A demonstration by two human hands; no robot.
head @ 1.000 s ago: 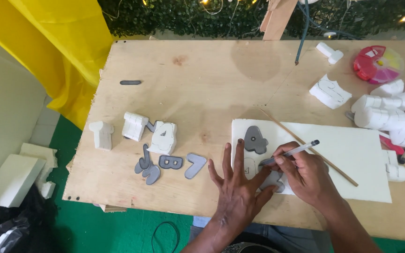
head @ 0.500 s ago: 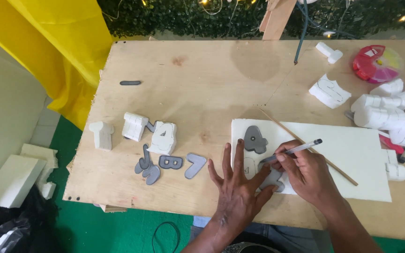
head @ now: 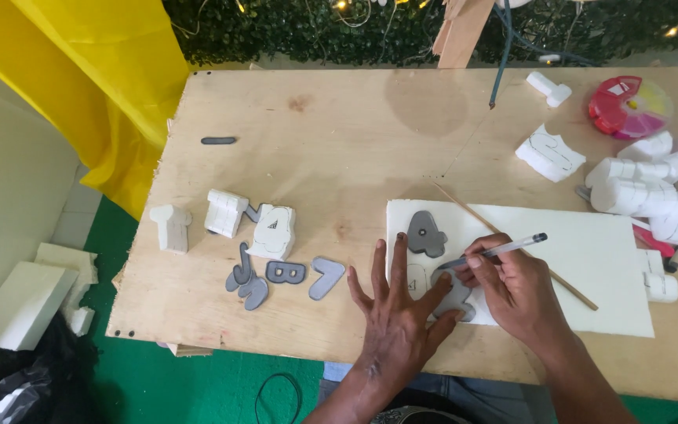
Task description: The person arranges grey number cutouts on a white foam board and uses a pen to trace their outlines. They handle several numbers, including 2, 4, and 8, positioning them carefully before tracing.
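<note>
A white foam sheet (head: pixel 590 259) lies on the plywood table (head: pixel 339 149). My left hand (head: pixel 398 318) is spread flat at the sheet's near left corner, its fingers pressing a grey cut-out template (head: pixel 455 297) onto the foam. My right hand (head: pixel 515 286) holds a pen (head: pixel 496 251) with its tip at the template's edge. A second grey cut-out (head: pixel 425 234) rests on the sheet just beyond my fingers. A thin wooden stick (head: pixel 512 243) lies slanted across the sheet, behind my right hand.
Several grey cut-outs (head: pixel 280 275) and white foam shapes (head: pixel 225 212) lie left of the sheet. More foam pieces (head: pixel 653 192) pile at the right edge, near a round red and yellow case (head: pixel 629 106). Yellow cloth (head: pixel 96 86) hangs at left.
My right hand and the pen have shifted very slightly along the template. The left hand stays pressed in place.
</note>
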